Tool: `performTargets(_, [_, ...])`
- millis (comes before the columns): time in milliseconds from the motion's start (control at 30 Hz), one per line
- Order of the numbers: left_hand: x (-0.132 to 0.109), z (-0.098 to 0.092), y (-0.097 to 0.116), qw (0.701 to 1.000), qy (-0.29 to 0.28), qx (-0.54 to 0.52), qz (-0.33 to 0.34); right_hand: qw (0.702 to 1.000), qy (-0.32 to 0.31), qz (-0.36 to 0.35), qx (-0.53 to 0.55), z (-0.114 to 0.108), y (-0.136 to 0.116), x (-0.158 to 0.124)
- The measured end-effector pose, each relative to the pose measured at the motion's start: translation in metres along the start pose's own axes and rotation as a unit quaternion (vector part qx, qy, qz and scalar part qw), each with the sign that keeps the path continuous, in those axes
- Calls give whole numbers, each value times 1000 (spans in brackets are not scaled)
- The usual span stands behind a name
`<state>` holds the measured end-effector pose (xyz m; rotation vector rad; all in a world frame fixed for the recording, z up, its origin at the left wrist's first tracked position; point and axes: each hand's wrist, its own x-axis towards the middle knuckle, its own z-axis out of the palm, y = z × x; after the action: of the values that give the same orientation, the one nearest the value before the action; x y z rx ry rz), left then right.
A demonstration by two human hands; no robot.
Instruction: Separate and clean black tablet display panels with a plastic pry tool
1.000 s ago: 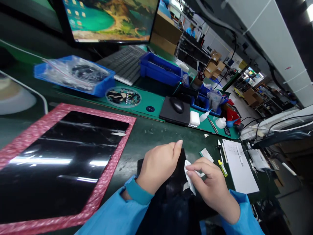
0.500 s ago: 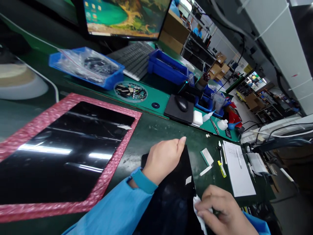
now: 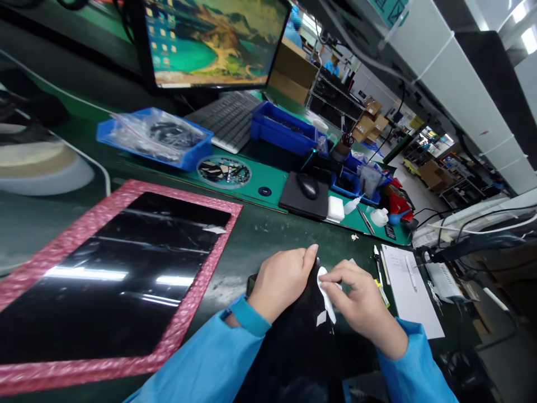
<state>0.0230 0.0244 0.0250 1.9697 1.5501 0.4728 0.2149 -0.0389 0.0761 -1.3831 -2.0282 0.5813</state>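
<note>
A black glossy panel (image 3: 300,341) lies on the green bench just in front of me. My left hand (image 3: 280,280) rests on its far edge, fingers curled down over it. Pinched in my right hand (image 3: 361,305) is a small white wipe (image 3: 326,294), pressed against the panel's top right area. A small white sticker (image 3: 321,318) sits on the panel below the wipe. Both my sleeves are blue.
A larger black panel (image 3: 113,274) lies on pink bubble wrap (image 3: 176,324) at left. Farther back stand a monitor (image 3: 210,39), keyboard (image 3: 226,117), blue bins (image 3: 281,127), a mouse on its pad (image 3: 307,186) and squeeze bottles. A white paper sheet (image 3: 409,288) with pens lies at right.
My right hand with the wipe dropped to the panel's near right corner half a second ago and has now come back up beside my left hand. The camera view shifted slightly.
</note>
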Motion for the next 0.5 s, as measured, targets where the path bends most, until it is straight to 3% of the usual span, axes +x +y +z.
performTargets(200, [0,5,-3,1000,9,-15,-2,999,-37,7,6,-10,-16,-41])
performTargets(433, [0,0,-5,999,21,-18,-30,980,-178,68,55,-38,-28,-87])
performTargets(500, [1,-2,-6,999,25,-29,-30,976,-183,78,91,-47,-28,-93])
